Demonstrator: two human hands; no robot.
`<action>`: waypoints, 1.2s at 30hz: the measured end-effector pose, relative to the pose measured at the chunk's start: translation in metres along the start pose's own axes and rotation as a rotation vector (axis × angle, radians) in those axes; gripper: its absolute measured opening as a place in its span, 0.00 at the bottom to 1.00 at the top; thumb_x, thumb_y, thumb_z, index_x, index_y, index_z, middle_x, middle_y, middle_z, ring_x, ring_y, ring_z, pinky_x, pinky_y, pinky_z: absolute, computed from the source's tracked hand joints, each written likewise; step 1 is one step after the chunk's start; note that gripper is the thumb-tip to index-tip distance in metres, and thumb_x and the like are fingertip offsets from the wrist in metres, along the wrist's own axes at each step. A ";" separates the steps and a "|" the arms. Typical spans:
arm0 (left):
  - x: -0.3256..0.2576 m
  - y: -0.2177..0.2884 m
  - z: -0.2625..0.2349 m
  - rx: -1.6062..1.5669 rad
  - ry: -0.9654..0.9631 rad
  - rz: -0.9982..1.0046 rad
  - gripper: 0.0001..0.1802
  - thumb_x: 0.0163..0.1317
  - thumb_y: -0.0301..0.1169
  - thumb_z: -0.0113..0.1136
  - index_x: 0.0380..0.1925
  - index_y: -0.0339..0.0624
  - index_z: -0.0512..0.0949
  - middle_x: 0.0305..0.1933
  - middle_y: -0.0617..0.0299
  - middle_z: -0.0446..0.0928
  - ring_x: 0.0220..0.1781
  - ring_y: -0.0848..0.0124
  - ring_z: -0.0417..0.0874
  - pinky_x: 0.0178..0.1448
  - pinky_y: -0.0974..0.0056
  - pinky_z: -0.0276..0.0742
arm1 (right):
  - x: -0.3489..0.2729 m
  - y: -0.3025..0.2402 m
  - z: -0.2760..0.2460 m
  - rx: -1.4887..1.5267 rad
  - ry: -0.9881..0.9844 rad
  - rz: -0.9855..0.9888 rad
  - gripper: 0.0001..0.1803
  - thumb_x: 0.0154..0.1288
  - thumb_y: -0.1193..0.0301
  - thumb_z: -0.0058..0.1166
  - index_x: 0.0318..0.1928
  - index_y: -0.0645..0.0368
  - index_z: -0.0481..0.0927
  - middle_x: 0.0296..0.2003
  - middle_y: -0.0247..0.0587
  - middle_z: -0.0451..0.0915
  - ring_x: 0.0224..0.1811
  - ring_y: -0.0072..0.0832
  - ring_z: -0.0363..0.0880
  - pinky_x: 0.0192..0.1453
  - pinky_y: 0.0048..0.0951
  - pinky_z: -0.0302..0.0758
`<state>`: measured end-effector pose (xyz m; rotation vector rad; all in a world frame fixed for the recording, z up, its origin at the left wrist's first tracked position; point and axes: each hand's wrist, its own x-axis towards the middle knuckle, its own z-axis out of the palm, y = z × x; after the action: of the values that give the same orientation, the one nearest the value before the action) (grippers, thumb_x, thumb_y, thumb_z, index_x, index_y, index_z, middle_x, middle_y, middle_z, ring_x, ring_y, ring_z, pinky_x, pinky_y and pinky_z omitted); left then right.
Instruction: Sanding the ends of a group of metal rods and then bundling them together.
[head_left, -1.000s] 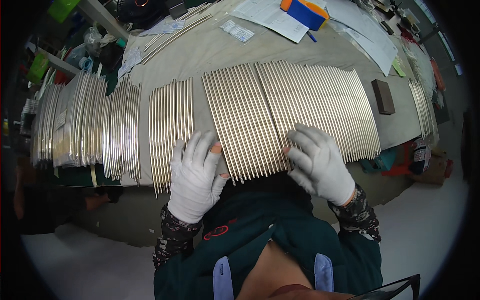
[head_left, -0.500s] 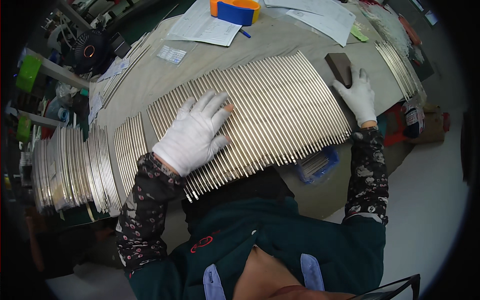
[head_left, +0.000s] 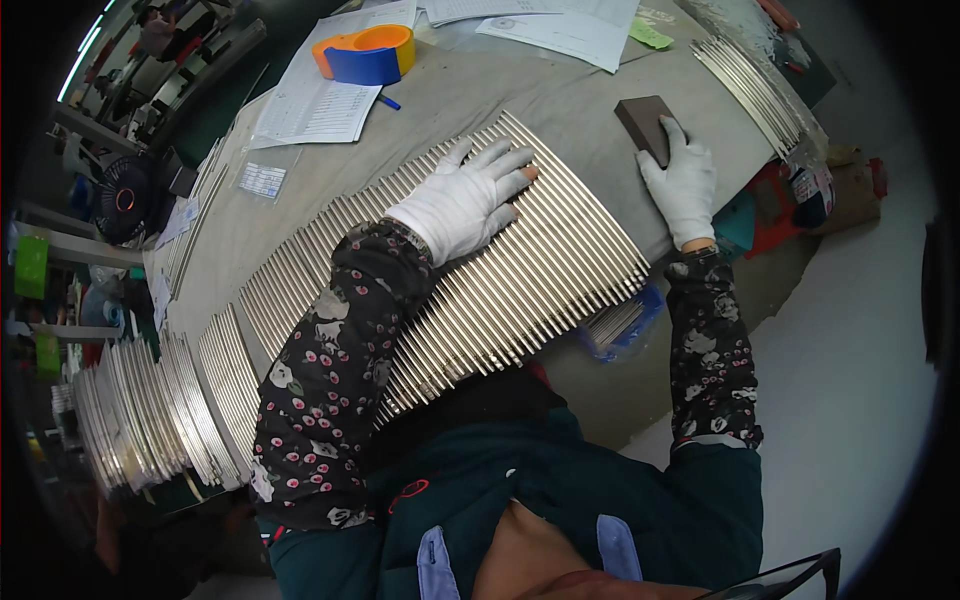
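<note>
A wide row of slim, shiny metal rods (head_left: 540, 270) lies side by side across the table. My left hand (head_left: 465, 200), in a white glove with some fingertips bare, rests flat on the rods near their far right part, fingers spread. My left forearm crosses over the row and hides part of it. To the right of the rods, my right hand (head_left: 682, 190), also white-gloved, has its thumb and fingers around the near end of a dark brown rectangular block (head_left: 642, 125) on the tabletop.
More rods (head_left: 228, 375) and bagged bundles (head_left: 125, 415) line the left. Another bundle (head_left: 745, 90) lies far right. Papers (head_left: 310, 110), an orange-and-blue tape dispenser (head_left: 370, 55) and a blue pen (head_left: 389, 102) sit at the back. A blue bin (head_left: 620, 325) with rods stands below the front edge.
My left hand has slid right and away from me over the rods. My right fingers have drawn in against the brown block. The whole view has shifted and turned a little.
</note>
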<state>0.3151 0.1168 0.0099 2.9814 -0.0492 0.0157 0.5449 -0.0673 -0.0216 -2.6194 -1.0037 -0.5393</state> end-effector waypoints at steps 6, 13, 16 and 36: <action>0.002 -0.017 -0.007 -0.049 0.108 -0.027 0.26 0.67 0.35 0.46 0.65 0.49 0.59 0.73 0.57 0.53 0.76 0.57 0.48 0.75 0.43 0.41 | 0.000 0.003 -0.003 0.039 0.055 -0.027 0.31 0.52 0.55 0.59 0.58 0.46 0.73 0.47 0.50 0.75 0.48 0.45 0.75 0.51 0.42 0.74; -0.066 -0.039 -0.014 -0.056 -0.034 -0.174 0.35 0.66 0.54 0.42 0.69 0.52 0.54 0.75 0.54 0.48 0.76 0.52 0.44 0.74 0.40 0.38 | -0.004 0.004 -0.002 0.018 0.084 -0.045 0.32 0.52 0.55 0.61 0.57 0.51 0.73 0.53 0.54 0.72 0.55 0.47 0.71 0.56 0.42 0.72; -0.066 -0.035 -0.004 0.018 -0.031 -0.130 0.37 0.65 0.58 0.38 0.69 0.52 0.53 0.75 0.54 0.48 0.75 0.51 0.47 0.73 0.38 0.39 | -0.005 -0.002 -0.005 0.022 0.109 -0.065 0.31 0.52 0.56 0.61 0.56 0.54 0.73 0.56 0.56 0.70 0.57 0.48 0.70 0.58 0.42 0.71; -0.065 -0.028 -0.004 0.060 0.006 -0.099 0.41 0.59 0.56 0.52 0.68 0.50 0.56 0.73 0.53 0.51 0.75 0.53 0.49 0.72 0.36 0.44 | -0.116 -0.083 -0.097 0.325 -0.139 -0.442 0.32 0.46 0.66 0.63 0.57 0.46 0.74 0.52 0.57 0.64 0.50 0.49 0.68 0.53 0.44 0.70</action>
<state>0.2510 0.1474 0.0082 3.0399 0.1020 0.0138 0.3856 -0.1125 0.0246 -2.1767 -1.5832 -0.2555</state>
